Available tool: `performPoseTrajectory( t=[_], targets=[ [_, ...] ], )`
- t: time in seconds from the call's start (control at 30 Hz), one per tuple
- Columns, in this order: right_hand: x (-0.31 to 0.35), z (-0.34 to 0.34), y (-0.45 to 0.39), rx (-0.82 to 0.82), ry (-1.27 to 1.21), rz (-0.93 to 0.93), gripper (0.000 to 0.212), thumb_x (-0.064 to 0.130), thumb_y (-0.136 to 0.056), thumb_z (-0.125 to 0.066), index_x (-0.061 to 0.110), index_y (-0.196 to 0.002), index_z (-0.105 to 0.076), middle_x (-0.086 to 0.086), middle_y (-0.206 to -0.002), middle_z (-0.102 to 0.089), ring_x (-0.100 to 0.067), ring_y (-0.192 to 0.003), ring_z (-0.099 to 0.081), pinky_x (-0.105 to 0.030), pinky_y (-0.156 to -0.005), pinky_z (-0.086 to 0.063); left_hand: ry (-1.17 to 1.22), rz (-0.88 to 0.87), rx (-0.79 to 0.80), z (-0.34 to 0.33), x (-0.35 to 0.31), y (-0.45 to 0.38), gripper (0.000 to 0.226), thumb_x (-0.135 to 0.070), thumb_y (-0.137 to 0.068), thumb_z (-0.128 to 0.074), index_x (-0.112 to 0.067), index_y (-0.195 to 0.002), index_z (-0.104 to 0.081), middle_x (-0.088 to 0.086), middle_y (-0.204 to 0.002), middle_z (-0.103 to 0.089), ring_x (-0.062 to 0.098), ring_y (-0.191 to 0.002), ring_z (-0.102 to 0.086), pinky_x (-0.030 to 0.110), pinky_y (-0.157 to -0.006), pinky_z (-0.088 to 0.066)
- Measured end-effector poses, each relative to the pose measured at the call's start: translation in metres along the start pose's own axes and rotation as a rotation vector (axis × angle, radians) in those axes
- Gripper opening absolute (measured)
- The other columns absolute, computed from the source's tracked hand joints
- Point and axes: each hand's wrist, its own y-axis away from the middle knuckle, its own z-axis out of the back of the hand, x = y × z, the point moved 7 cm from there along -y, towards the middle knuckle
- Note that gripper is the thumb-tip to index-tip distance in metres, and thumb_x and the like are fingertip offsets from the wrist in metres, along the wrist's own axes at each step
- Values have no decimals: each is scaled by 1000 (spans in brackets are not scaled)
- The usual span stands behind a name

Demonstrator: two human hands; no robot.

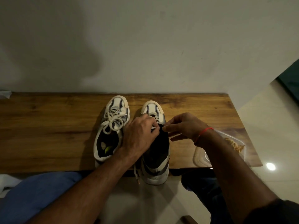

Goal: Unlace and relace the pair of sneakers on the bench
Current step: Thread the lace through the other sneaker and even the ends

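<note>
Two white and grey sneakers stand side by side on the wooden bench (48, 126), toes toward the wall. The left sneaker (113, 126) is laced and tied in a bow. The right sneaker (155, 159) overhangs the bench's front edge with its heel. My left hand (139, 136) lies over its tongue and pinches a white lace (153, 127). My right hand (186, 126) pinches at the edge of the black tongue, close to the lace. A loose lace end (137, 175) hangs down below the bench edge.
A clear plastic container (233, 143) with something tan inside sits on the bench's right end, under my right forearm. A white crumpled thing (5, 94) lies at the far left back edge. My knees are below the bench. The wall stands right behind the bench.
</note>
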Motion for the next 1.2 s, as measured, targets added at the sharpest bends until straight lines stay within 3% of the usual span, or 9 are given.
performPoseTrajectory(
  t=[0.2, 0.4, 0.53, 0.83, 1.0, 1.2],
  targets=[
    [-2, 4, -1, -31, -42, -16, 18, 14, -88, -70, 6, -104, -69, -8, -102, -73, -20, -95, -71, -34, -76, -62, 168, -28, 151, -5, -1, -8, 8, -41, -93, -68, -33, -95, -70, -18, -99, -56, 3, -96, -51, 31, -85, -45],
    [-3, 4, 0, -23, -58, -20, 18, 13, -88, -71, 5, -103, -68, -8, -102, -73, -21, -96, -71, -36, -77, -62, 80, 48, 42, -5, 6, -6, 13, -47, -93, -65, -35, -97, -68, -17, -101, -58, 5, -95, -53, 37, -90, -49],
    [-2, 1, 0, -7, -60, -21, 21, 15, -87, -72, 4, -104, -67, -8, -104, -73, -22, -100, -70, -40, -80, -62, 19, 60, -24, -3, 7, -1, 15, -46, -95, -62, -33, -99, -66, -15, -103, -61, 7, -96, -55, 35, -91, -45],
    [-4, -1, -2, 25, -56, -22, 19, 17, -89, -70, 13, -108, -67, -7, -110, -71, -23, -103, -69, -45, -86, -60, 107, 7, 11, -7, 5, -6, 10, -39, -94, -66, -29, -94, -68, -18, -97, -51, 4, -95, -48, 29, -91, -36],
    [-1, -4, -1, 54, -21, 4, 19, 19, -95, -64, 18, -113, -68, -3, -111, -71, -19, -104, -68, -39, -85, -59, 178, 124, -24, -7, 14, -1, 10, -36, -92, -70, -31, -100, -73, -16, -101, -52, 7, -99, -50, 29, -86, -41],
    [-1, -8, -4, -17, -20, 35, 11, 20, -96, -62, 21, -104, -70, -4, -101, -71, -17, -96, -68, -38, -86, -58, 349, 272, -29, -14, 26, -2, 8, -31, -87, -77, -30, -95, -75, -12, -102, -57, 7, -98, -55, 23, -79, -43]
  ],
)
